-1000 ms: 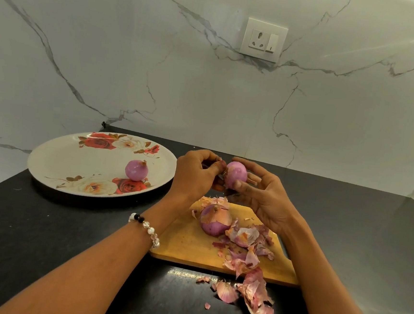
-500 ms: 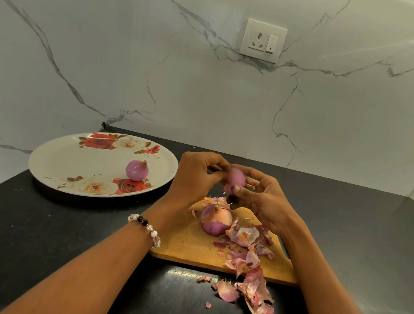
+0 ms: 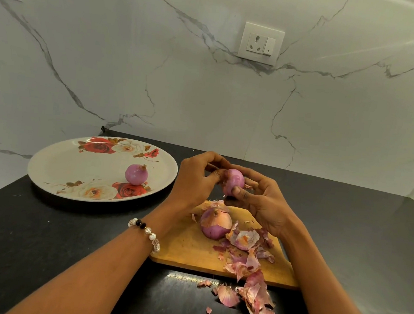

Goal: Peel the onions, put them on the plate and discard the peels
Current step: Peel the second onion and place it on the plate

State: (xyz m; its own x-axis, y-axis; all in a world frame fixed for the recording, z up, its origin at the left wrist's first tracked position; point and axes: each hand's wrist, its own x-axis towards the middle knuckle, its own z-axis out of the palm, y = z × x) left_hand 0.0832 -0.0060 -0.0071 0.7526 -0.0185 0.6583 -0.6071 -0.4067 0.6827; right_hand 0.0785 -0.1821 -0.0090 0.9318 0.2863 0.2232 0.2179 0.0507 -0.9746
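**Second onion mid-peel, held over the board**

Right hand [image 3: 262,201] cradled the small, smooth purple peeled-looking onion [image 3: 235,182] from below, thumb pressed on its near face, probably to keep it from turning. Left hand [image 3: 196,178] pinched at the onion's left end, fingers curled; likely tugging the last scrap of skin, though the scrap itself was too small to confirm. Both were held above the far edge of the rectangular wooden cutting board [image 3: 183,245], so that flakes would drop onto it, I'd judge.

On the board's middle sat a larger purple onion with papery tan skin still on top [image 3: 216,224], untouched. Thin, curled pink-and-tan peels [image 3: 250,255] were heaped at the board's right near corner and spilled over its near edge onto the matte black stone counter [image 3: 43,242].

One glossy round peeled onion [image 3: 136,174] lay on the right half of the round white rose-printed plate [image 3: 57,168], at the counter's far left corner.

Estimate: one done, one nearly, one to go; peels not yet discarded.
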